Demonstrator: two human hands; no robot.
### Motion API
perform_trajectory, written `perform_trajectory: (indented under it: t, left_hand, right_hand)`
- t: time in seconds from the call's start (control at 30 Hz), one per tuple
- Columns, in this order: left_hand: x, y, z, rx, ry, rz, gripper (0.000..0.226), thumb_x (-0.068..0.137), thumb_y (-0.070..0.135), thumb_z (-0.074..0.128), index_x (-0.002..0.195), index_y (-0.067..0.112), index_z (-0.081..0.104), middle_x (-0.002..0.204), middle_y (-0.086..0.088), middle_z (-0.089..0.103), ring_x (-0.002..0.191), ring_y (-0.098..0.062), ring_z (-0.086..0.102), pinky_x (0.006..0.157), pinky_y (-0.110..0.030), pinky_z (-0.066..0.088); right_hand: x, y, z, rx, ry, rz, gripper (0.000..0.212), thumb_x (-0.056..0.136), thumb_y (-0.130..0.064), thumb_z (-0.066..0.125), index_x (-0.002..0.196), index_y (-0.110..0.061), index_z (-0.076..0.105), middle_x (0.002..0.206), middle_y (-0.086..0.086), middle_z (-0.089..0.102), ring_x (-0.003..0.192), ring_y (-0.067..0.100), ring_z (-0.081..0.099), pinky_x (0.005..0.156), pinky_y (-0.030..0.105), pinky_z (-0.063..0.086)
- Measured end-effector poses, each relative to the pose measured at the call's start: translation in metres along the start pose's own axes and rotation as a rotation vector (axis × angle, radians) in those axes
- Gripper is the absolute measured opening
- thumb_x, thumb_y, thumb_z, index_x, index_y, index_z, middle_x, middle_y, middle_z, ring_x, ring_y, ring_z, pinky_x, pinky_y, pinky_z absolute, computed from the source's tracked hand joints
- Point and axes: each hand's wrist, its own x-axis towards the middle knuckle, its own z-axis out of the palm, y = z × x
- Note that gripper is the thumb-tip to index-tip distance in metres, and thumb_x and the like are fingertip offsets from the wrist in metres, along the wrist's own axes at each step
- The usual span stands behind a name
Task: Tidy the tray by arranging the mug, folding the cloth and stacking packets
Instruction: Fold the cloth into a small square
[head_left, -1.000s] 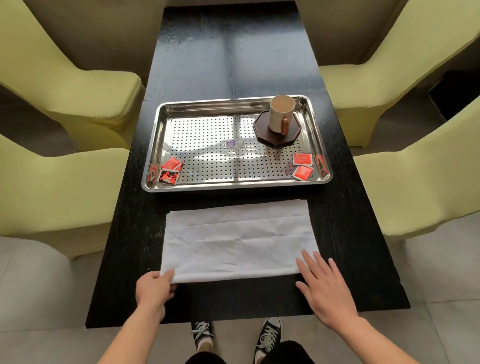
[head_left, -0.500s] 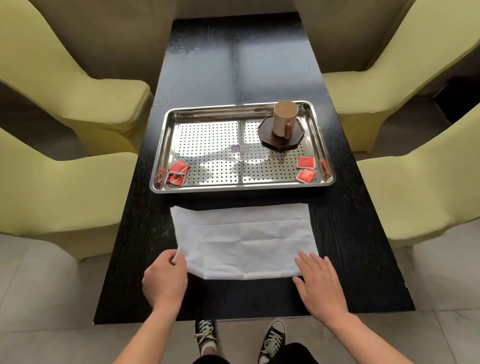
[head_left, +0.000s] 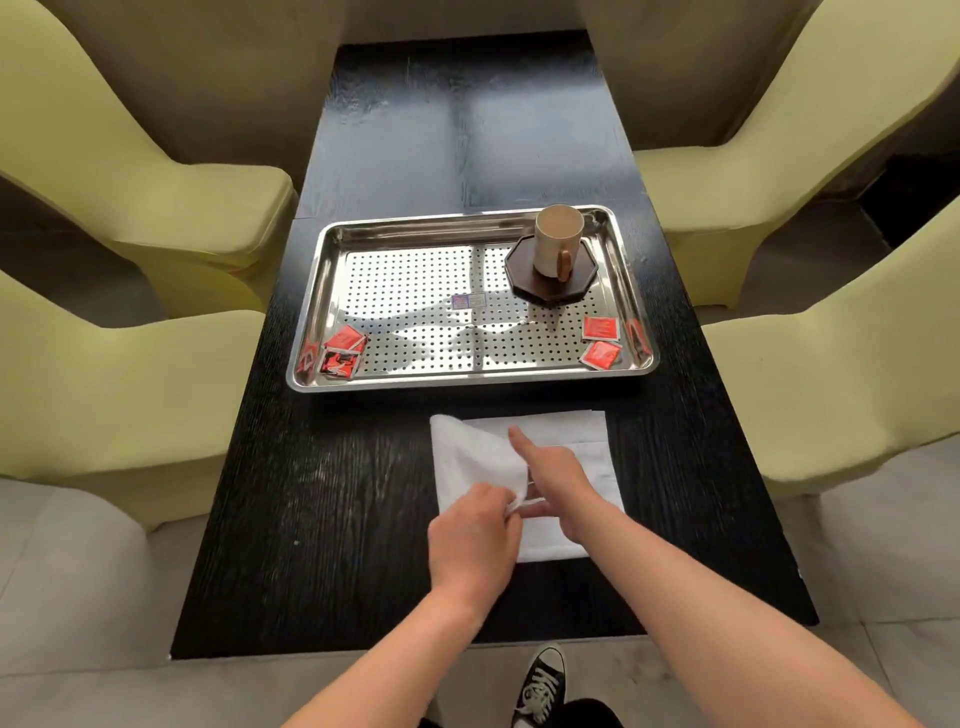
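Head view.
One: What has the left hand (head_left: 475, 540) got?
Two: Its curled fingers pinch the left edge of the white cloth (head_left: 571, 428). That flap is lifted up and leans over to the right.
One: And the right hand (head_left: 561, 480)?
Two: It holds nothing. Its fingers are straight. It presses down on the cloth, pointing far, just beside the left hand.
One: Which way should the flap go?
Two: To the right, I think, over the part lying flat on the black table (head_left: 332, 493). The fold line runs near to far, along the right hand. The left hand is closer to the loose flap, so it can pull.
One: Where is the tray (head_left: 467, 383)?
Two: On the far side of the cloth, not touching it. The mug (head_left: 558, 236) stands up on a dark coaster (head_left: 550, 293) in the far right corner. Red packets (head_left: 340, 353) lie in the near left corner, and more in the near right corner. They are not stacked yet.
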Motion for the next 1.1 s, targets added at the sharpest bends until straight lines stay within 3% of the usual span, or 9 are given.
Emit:
perform_trajectory:
  t: [0.07, 0.17, 0.3, 0.43, 0.5, 0.63, 0.93, 1.03, 1.1]
  left_hand:
    - [-0.003, 0.009, 0.008, 0.03, -0.077, 0.073, 0.013, 0.092, 0.029, 0.062, 0.093, 0.021, 0.071, 0.085, 0.007, 0.066, 0.073, -0.015, 0.064, 0.059, -0.026, 0.043]
    - [-0.005, 0.019, 0.014, 0.053, -0.133, 0.139, 0.008, 0.086, 0.026, 0.069, 0.084, 0.019, 0.073, 0.076, 0.004, 0.065, 0.066, -0.018, 0.061, 0.057, -0.025, 0.037]
    - [0.001, 0.032, 0.024, 0.024, -0.106, 0.213, 0.003, 0.081, 0.021, 0.076, 0.081, 0.018, 0.075, 0.072, 0.003, 0.066, 0.061, -0.02, 0.059, 0.058, -0.03, 0.044]
    - [0.009, 0.045, 0.038, -0.048, -0.143, 0.211, 0.019, 0.094, 0.025, 0.058, 0.103, 0.016, 0.072, 0.091, 0.0, 0.067, 0.082, -0.021, 0.062, 0.072, -0.033, 0.048]
    - [0.013, 0.052, 0.045, -0.051, -0.163, 0.218, 0.021, 0.095, 0.024, 0.056, 0.105, 0.015, 0.072, 0.092, -0.001, 0.067, 0.084, -0.021, 0.061, 0.071, -0.033, 0.047]
    - [0.017, 0.062, 0.058, -0.039, -0.193, 0.248, 0.018, 0.095, 0.022, 0.055, 0.097, 0.013, 0.071, 0.089, -0.003, 0.065, 0.08, -0.024, 0.061, 0.064, -0.032, 0.041]
    - [0.015, 0.068, 0.084, -0.013, -0.298, 0.239, 0.024, 0.1, 0.028, 0.049, 0.107, 0.016, 0.07, 0.098, -0.001, 0.066, 0.088, -0.022, 0.061, 0.071, -0.034, 0.046]
    - [0.013, 0.064, 0.089, -0.038, -0.389, 0.244, 0.029, 0.1, 0.032, 0.052, 0.12, 0.02, 0.068, 0.106, 0.0, 0.067, 0.096, -0.022, 0.062, 0.08, -0.035, 0.051]
    - [0.01, 0.056, 0.089, -0.052, -0.445, 0.226, 0.032, 0.098, 0.033, 0.052, 0.126, 0.021, 0.065, 0.113, 0.001, 0.065, 0.104, -0.021, 0.06, 0.085, -0.035, 0.05]
  right_hand:
    - [0.008, -0.002, 0.001, -0.068, 0.093, -0.068, 0.044, 0.084, -0.041, 0.073, 0.059, -0.018, 0.044, 0.058, -0.006, 0.045, 0.051, 0.012, 0.05, 0.041, 0.021, 0.043]
    - [0.02, -0.002, -0.008, -0.171, 0.193, -0.119, 0.031, 0.085, -0.021, 0.062, 0.057, -0.017, 0.051, 0.064, 0.002, 0.06, 0.064, 0.02, 0.06, 0.057, 0.03, 0.045]
    - [0.025, -0.009, -0.03, -0.273, 0.212, -0.161, 0.028, 0.086, -0.022, 0.059, 0.059, -0.016, 0.052, 0.069, 0.008, 0.06, 0.067, 0.022, 0.055, 0.062, 0.036, 0.039]
    - [0.036, -0.01, -0.055, -0.34, 0.244, -0.169, 0.025, 0.088, -0.024, 0.058, 0.067, -0.01, 0.059, 0.072, 0.011, 0.061, 0.068, 0.023, 0.054, 0.062, 0.036, 0.038]
    - [0.041, -0.011, -0.065, -0.369, 0.246, -0.167, 0.027, 0.088, -0.022, 0.057, 0.071, -0.002, 0.062, 0.073, 0.014, 0.06, 0.069, 0.023, 0.053, 0.062, 0.036, 0.037]
    - [0.052, -0.008, -0.08, -0.402, 0.281, -0.158, 0.036, 0.088, -0.019, 0.058, 0.054, -0.017, 0.045, 0.061, 0.003, 0.048, 0.061, 0.02, 0.044, 0.059, 0.036, 0.031]
    - [0.07, 0.008, -0.097, -0.451, 0.283, -0.112, 0.03, 0.094, -0.025, 0.059, 0.082, 0.002, 0.068, 0.087, 0.02, 0.07, 0.073, 0.027, 0.058, 0.065, 0.038, 0.043]
    - [0.073, 0.012, -0.099, -0.49, 0.32, -0.146, 0.027, 0.095, -0.027, 0.059, 0.089, -0.002, 0.067, 0.082, 0.013, 0.066, 0.077, 0.024, 0.058, 0.067, 0.036, 0.044]
    - [0.073, 0.015, -0.102, -0.477, 0.362, -0.159, 0.019, 0.096, -0.029, 0.061, 0.099, -0.011, 0.066, 0.09, 0.003, 0.065, 0.087, 0.022, 0.061, 0.076, 0.039, 0.05]
